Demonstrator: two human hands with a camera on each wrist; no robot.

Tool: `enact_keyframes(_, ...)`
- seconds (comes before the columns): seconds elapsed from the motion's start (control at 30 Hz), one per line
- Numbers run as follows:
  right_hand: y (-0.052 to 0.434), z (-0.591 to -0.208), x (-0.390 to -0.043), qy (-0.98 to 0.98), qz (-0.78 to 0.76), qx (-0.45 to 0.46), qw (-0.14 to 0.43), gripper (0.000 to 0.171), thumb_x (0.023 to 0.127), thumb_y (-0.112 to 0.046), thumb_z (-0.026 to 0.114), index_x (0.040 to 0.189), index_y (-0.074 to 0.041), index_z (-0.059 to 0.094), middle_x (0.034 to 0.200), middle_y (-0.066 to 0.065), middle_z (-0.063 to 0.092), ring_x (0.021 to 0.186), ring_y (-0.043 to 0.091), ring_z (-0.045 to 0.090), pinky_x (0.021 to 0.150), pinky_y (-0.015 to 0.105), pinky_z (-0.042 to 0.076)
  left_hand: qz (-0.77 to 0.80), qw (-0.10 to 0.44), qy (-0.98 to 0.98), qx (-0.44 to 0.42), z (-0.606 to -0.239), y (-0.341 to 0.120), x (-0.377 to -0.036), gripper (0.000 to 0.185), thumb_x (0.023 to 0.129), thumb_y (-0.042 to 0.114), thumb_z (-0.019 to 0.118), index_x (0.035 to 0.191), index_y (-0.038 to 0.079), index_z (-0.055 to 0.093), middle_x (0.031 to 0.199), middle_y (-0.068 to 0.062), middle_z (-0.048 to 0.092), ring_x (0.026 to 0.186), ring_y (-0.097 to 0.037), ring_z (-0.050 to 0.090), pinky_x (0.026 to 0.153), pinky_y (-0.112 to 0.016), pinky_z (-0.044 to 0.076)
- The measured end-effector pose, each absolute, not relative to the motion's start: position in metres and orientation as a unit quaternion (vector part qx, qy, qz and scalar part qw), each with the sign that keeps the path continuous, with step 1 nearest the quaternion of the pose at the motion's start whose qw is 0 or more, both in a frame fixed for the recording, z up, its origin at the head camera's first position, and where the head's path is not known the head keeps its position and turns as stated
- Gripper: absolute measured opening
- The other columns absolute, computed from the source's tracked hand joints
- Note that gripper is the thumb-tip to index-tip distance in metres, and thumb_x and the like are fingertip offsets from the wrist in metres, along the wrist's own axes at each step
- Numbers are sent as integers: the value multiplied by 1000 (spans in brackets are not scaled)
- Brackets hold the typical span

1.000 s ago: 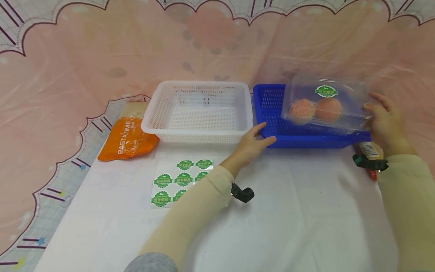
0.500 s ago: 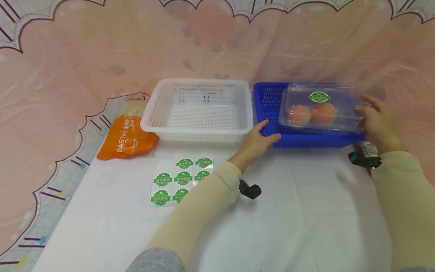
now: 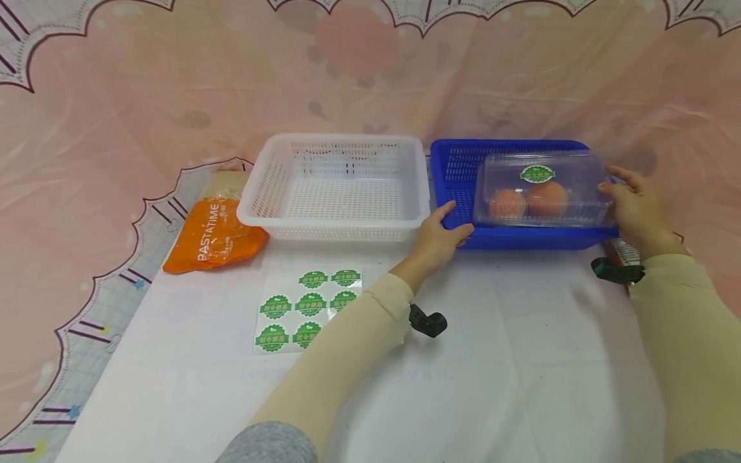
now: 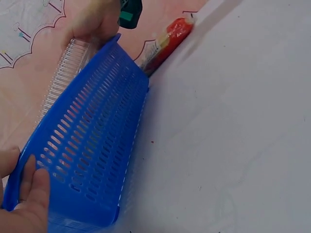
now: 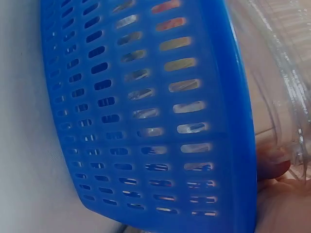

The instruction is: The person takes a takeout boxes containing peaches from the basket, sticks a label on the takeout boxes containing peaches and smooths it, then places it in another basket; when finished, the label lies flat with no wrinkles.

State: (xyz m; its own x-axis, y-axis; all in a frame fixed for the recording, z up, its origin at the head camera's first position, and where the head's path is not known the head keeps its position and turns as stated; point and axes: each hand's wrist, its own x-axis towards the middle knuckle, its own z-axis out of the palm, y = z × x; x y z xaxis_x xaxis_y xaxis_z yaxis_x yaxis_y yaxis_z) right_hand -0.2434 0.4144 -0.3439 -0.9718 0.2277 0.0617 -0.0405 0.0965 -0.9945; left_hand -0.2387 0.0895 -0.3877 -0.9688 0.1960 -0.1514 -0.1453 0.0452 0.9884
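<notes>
A clear plastic fruit box with a green round sticker on its lid and two peach-coloured round fruits inside lies within the blue basket, its right end reaching over that rim. My right hand holds the box by its right end; in the right wrist view its fingertips show beside the clear plastic. At the basket's front left corner, my left hand pinches the rim, fingers outside the wall in the left wrist view.
Left of the blue basket stands a white basket. An orange bag lies farther left. A sheet of green stickers lies in front, partly under the left sleeve. A red package lies at the blue basket's right.
My right hand has lowered the fruit box into the blue basket, shifting slightly left. The box has gone from tilted to nearly flat. My left hand stays at the basket's corner.
</notes>
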Motion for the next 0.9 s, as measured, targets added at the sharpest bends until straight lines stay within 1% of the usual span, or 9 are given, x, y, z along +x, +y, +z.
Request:
enact_keyframes(0.1, 415, -343, -246, -776, 620, -79, 87, 47, 101, -11, 58, 147, -13, 49, 80, -15, 61, 55, 3, 49, 48, 17, 41, 694, 124, 709, 13, -387, 90, -239, 65, 95, 10, 70, 153, 14, 42, 146, -19, 49, 90, -15, 71, 78, -23, 57)
enact_keyframes(0.2, 414, -341, -246, -822, 559, -93, 62, 55, 103, -23, 55, 155, -16, 40, 92, -15, 56, 67, 2, 51, 55, 17, 44, 696, 127, 706, 8, -386, 90, -238, 65, 95, 9, 70, 154, 14, 42, 145, -20, 49, 88, -15, 70, 77, -23, 57)
enact_keyframes(0.33, 413, -342, -247, -859, 499, -103, 42, 59, 104, -36, 50, 158, -19, 33, 104, -12, 50, 72, 3, 47, 58, 18, 43, 701, 128, 702, 8, -387, 91, -238, 65, 95, 8, 70, 154, 14, 41, 146, -20, 48, 88, -17, 71, 76, -23, 57)
enact_keyframes(0.4, 412, -343, -248, -865, 487, -108, 45, 60, 104, -38, 49, 159, -19, 32, 106, -11, 50, 74, 4, 47, 58, 19, 42, 705, 127, 698, 10, -387, 91, -237, 66, 95, 7, 70, 154, 13, 41, 145, -21, 48, 89, -19, 71, 77, -23, 57)
enact_keyframes(0.5, 410, -345, -251, -878, 465, -112, 39, 61, 104, -43, 44, 160, -22, 28, 121, 0, 51, 88, 10, 49, 66, 22, 43, 708, 127, 695, 14, -387, 90, -236, 66, 95, 6, 69, 154, 13, 40, 145, -22, 47, 91, -21, 71, 77, -24, 57)
enact_keyframes(0.6, 408, -346, -254, -888, 445, -114, 21, 64, 104, -48, 38, 161, -24, 22, 141, 19, 41, 112, 27, 45, 85, 37, 44, 705, 128, 697, 18, -387, 89, -236, 66, 96, 7, 69, 155, 13, 39, 146, -22, 47, 93, -22, 71, 77, -24, 57)
enact_keyframes(0.7, 407, -346, -256, -893, 437, -107, 8, 67, 104, -49, 36, 162, -19, 17, 152, 31, 30, 130, 44, 35, 100, 57, 37, 703, 127, 700, 16, -389, 90, -237, 66, 95, 8, 69, 154, 13, 40, 146, -21, 47, 94, -23, 71, 77, -23, 57)
enact_keyframes(0.8, 406, -345, -257, -901, 423, -96, 0, 70, 104, -49, 35, 162, -14, 15, 154, 35, 27, 137, 51, 29, 107, 67, 28, 701, 126, 702, 17, -389, 90, -237, 66, 95, 8, 70, 154, 14, 41, 147, -20, 47, 94, -22, 71, 77, -23, 57)
enact_keyframes(0.9, 407, -345, -259, -908, 410, -89, -8, 73, 104, -51, 36, 161, -13, 14, 154, 37, 25, 139, 54, 27, 107, 69, 26, 701, 125, 702, 17, -390, 90, -238, 66, 95, 9, 70, 154, 14, 41, 147, -19, 47, 91, -20, 71, 77, -24, 57)
